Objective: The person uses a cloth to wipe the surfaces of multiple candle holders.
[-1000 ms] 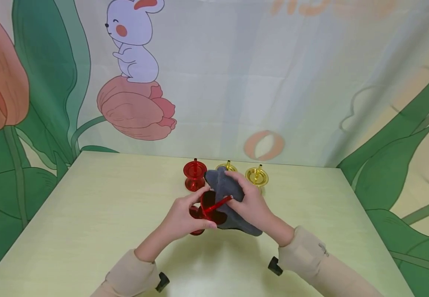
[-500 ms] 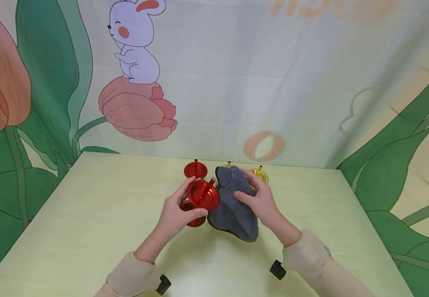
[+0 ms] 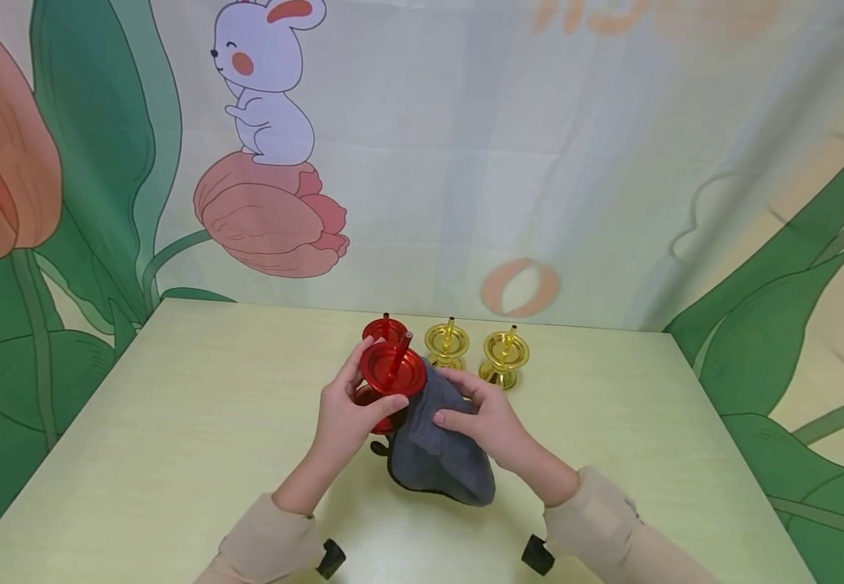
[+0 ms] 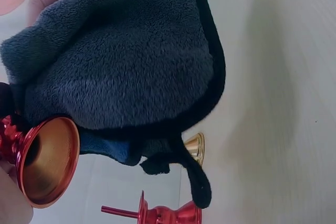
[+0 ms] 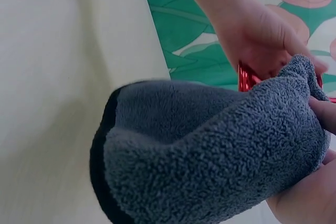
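Apparently for steadiness, the left hand (image 3: pixel 342 414) clamps its fingers round the raised red holder (image 3: pixel 392 375), above the table (image 3: pixel 195 422), while the right hand (image 3: pixel 493 420) pinches the grey cloth (image 3: pixel 439 454) between thumb and fingers at the holder's side, seemingly to bring fabric against metal

Held red dish-topped stand with thin stem (image 3: pixel 380 375): looks like coated metal, smooth, glossy, sharp highlights; inside of its flared foot (image 4: pixel 55 169) gold-toned, smooth, softer sheen. Second red dish-topped stand (image 4: pixel 164 215): same glossy metallic finish. Two yellow-gold dish-topped stands (image 3: pixel 505 351): bright, polished, metal-like. Dark grey plush cloth (image 4: pixel 131 72): matt, fuzzy pile; black edging (image 4: pixel 219 72) flatter, smooth-looking, matt. Pale yellow-green worktop (image 3: pixel 137 438): smooth, slight sheen. Printed backdrop (image 3: pixel 422 211): fabric-like, softly creased. Beige sleeves (image 3: pixel 276 535): matt cloth.
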Tool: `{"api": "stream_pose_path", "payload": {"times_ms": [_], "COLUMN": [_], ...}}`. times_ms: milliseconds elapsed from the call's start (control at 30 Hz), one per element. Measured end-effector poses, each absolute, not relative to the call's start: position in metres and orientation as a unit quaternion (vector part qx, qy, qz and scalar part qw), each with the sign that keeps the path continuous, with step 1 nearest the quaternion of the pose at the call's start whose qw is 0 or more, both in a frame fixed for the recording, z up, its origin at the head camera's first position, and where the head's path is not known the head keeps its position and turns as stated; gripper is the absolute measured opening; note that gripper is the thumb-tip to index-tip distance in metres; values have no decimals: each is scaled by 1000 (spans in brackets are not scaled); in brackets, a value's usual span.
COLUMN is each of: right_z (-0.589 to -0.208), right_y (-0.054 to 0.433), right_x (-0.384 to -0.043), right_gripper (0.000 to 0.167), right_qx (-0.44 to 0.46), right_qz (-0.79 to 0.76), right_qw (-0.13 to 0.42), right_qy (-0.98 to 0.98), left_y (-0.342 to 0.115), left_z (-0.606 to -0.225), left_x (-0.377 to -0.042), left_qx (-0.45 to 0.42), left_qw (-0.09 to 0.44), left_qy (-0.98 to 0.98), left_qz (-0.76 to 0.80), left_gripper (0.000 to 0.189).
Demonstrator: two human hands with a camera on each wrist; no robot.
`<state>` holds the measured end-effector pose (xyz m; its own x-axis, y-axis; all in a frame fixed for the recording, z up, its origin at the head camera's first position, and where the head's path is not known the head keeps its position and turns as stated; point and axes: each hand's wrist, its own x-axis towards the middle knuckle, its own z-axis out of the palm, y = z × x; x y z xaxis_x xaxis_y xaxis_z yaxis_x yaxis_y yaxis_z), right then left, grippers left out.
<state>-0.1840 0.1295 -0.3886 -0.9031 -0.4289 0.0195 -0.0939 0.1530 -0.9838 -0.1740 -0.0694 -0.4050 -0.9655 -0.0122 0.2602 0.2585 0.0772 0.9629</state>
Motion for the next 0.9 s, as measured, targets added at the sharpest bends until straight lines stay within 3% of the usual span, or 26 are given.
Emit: {"api": "stream_pose_path", "payload": {"times_ms": [500,900], "right_z": [-393,-388], "right_y": [117,114], "right_x": [-175,-177], "right_gripper": [45,39], "right_qx": [-202,-195], "right_qz": [-620,-597], "right_qw": [129,107], "right_qy": [747,771], "left_y": [-66,-71], "left_z": [-407,-402], "left_x": [-170,-169], "left_qx": [-60,-97], "left_qw": [117,79], "left_qy": [-709,-709], "left_qz": [-693,-694], "left_gripper": [74,74]}}
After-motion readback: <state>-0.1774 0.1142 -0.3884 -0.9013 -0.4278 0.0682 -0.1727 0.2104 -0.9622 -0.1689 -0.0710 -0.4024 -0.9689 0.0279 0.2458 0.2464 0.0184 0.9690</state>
